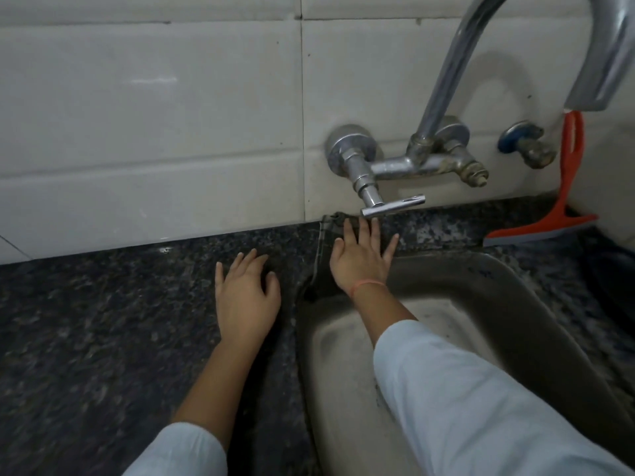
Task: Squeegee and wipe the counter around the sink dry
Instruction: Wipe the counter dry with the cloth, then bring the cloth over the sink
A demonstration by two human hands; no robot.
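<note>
A dark cloth (324,255) lies on the black speckled granite counter (103,321), at the rear left corner of the steel sink (481,304). My right hand (360,259) lies flat on the cloth with fingers spread, just below the tap lever. Just left of the cloth, my left hand (245,297) rests palm down on the counter, fingers apart, holding nothing. An orange squeegee (563,214) with a grey blade leans against the wall at the far right, behind the sink, away from both hands.
A chrome wall tap (395,166) with a tall spout juts out over the sink's back edge, its lever (393,206) close above my right fingertips. A small valve (527,146) sits to its right. White wall tiles (154,132) bound the counter behind.
</note>
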